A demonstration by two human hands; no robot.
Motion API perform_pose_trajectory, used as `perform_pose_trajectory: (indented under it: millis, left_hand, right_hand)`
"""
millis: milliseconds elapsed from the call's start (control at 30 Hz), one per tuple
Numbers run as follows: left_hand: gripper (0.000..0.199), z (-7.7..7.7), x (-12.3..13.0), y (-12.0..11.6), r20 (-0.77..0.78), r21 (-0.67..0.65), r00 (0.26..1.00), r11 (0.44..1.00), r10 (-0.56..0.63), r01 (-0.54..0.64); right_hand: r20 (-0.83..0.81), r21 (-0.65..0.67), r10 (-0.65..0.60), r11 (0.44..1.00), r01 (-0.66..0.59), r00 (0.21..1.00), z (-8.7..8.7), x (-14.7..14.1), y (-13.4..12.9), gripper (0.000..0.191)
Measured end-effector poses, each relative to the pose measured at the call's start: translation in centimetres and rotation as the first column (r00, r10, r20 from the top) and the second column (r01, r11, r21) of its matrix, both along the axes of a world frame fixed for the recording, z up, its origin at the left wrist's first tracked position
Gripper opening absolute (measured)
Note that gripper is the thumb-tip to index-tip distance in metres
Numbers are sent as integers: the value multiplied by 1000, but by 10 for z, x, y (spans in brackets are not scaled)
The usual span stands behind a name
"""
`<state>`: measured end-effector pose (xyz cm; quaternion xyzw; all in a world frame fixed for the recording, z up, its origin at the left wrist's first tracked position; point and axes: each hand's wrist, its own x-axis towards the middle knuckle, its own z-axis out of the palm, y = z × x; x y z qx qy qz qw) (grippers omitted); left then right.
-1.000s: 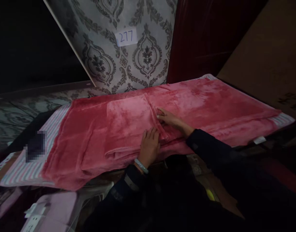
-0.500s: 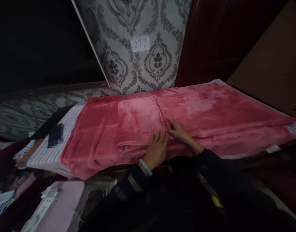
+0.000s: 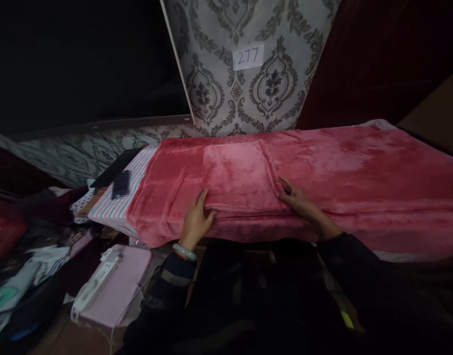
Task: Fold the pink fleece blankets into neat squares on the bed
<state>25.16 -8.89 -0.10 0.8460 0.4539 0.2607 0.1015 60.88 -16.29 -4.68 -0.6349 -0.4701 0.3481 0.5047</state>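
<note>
A pink plush blanket (image 3: 333, 172) lies spread over a long low surface, with a lighter folded section (image 3: 237, 172) of the same plush at its middle. At the near left corner of that fold rests my left hand (image 3: 196, 222), thumb and fingers apart, a pale bangle at the wrist. My right hand (image 3: 298, 199) touches the fold's right edge with its thumb and forefinger spread. Neither hand grips the cloth. Under the blanket's left end, a striped sheet (image 3: 117, 207) shows.
A large dark screen (image 3: 86, 64) stands at the back left. A paper marked 277 (image 3: 248, 56) is stuck to the patterned wall. Below left, a power strip (image 3: 96, 286) sits on a pink stool (image 3: 133, 261), beside heaped clothes (image 3: 37, 266). A dark pixelated patch covers something on the sheet.
My left hand has slid left along the fold's front edge to its left corner, away from my right hand. My right hand stays at the right edge. The view has swung left.
</note>
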Motion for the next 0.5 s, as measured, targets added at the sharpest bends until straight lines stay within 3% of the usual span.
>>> perform_pose_trajectory:
  millis: [67,200,400,500]
  left_hand:
    - [65,-8,3,4,89,-31,994,997,67,-65]
    - [60,-13,10,9,111,-75,983,988,145,-138]
    - [68,-26,6,4,122,-50,977,984,173,-168]
    - [69,-28,-2,7,160,-62,981,993,106,-98]
  right_hand:
    - [1,1,-30,1000,30,1000,0,-1,-1,86]
    - [6,5,-38,999,38,999,2,-2,-2,84]
    - [15,62,-59,996,58,998,-3,-5,2,82]
    - [74,38,-67,997,64,995,-1,-5,2,81]
